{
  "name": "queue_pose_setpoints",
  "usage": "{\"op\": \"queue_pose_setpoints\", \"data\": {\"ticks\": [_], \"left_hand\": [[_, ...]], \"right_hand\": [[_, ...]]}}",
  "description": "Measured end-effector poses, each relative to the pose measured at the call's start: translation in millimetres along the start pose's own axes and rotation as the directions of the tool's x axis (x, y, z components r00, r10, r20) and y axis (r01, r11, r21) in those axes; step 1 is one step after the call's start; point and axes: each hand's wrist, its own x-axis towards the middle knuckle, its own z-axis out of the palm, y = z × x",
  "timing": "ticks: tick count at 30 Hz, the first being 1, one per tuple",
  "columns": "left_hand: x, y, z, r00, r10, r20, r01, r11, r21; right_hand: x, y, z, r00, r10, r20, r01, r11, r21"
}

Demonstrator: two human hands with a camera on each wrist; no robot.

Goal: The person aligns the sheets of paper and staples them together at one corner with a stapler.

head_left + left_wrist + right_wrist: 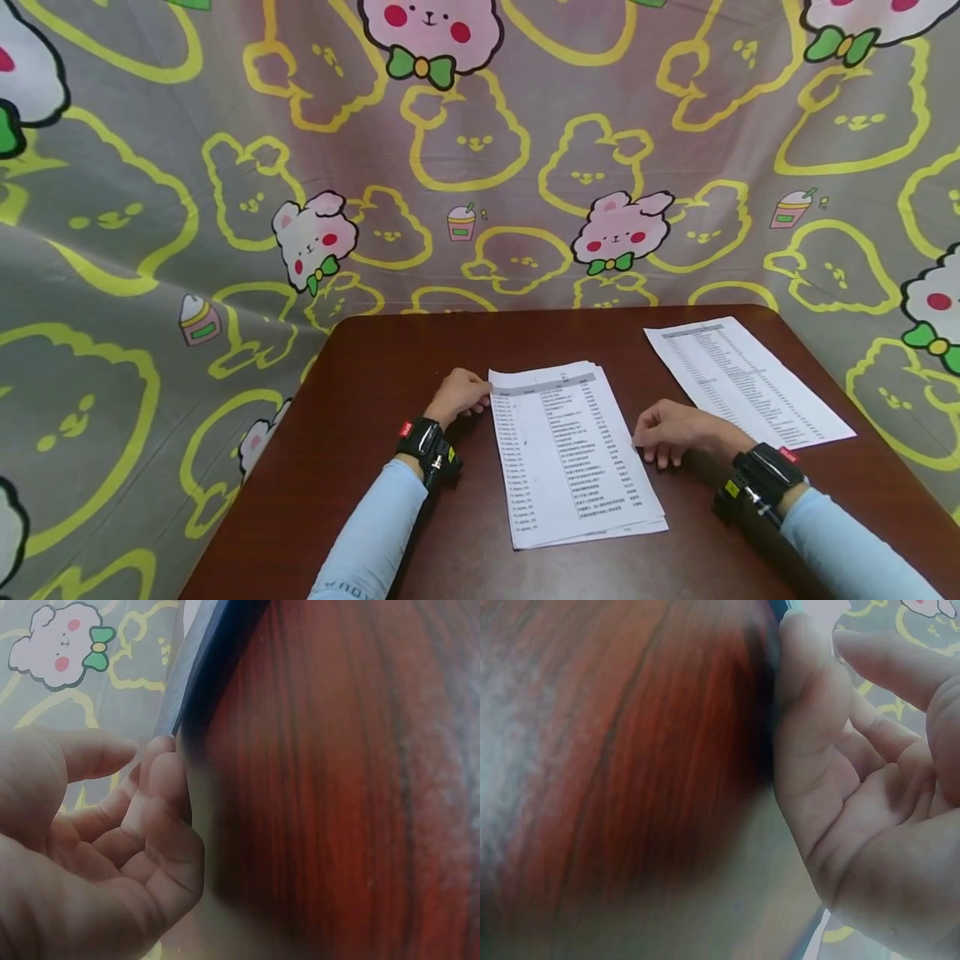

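A stack of printed paper sheets [566,458] lies on the dark wooden table, its lower edges slightly fanned out. My left hand [459,397] pinches the stack's left edge near the top corner, thumb and curled fingers close together. On the opposite side, my right hand [682,429] holds the right edge about halfway down, its fingers bent. In the left wrist view, the paper edge [180,694] meets the fingertips of the left hand [112,840]. The right wrist view shows the right hand [870,780] with its index fingertip at a sliver of paper.
Another printed sheet [750,383] lies at the far right of the table [375,367], beyond my right hand. A patterned cloth [480,208] hangs behind the table and along its sides. Each wrist carries a strapped black device [429,446].
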Motion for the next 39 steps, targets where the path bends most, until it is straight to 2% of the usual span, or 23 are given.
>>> {"op": "queue_pose_setpoints", "data": {"ticks": [8, 16, 31, 35, 39], "left_hand": [[1.1, -3.8, 6.1, 1.000, 0.022, -0.010, -0.021, 0.997, 0.071], [-0.4, -4.1, 5.3, 0.999, 0.038, 0.001, -0.037, 0.997, 0.073], [6.3, -1.9, 13.0, 0.999, 0.040, -0.002, -0.040, 0.993, 0.107], [5.8, -1.3, 10.7, 0.999, 0.040, -0.017, -0.038, 0.995, 0.088], [2.2, 3.0, 3.7, 0.997, 0.048, -0.067, -0.043, 0.997, 0.070]], "right_hand": [[0.4, -4.0, 3.6, 1.000, -0.001, -0.010, 0.001, 0.999, -0.035], [1.4, -5.1, 6.5, 1.000, -0.009, -0.010, 0.009, 0.998, -0.056], [-0.7, -8.8, 7.2, 1.000, 0.001, 0.021, 0.001, 0.995, -0.099], [0.5, -9.7, 3.9, 1.000, -0.012, -0.004, 0.011, 0.992, -0.127], [-0.1, -15.3, -3.7, 0.998, -0.040, -0.043, 0.033, 0.988, -0.150]]}}
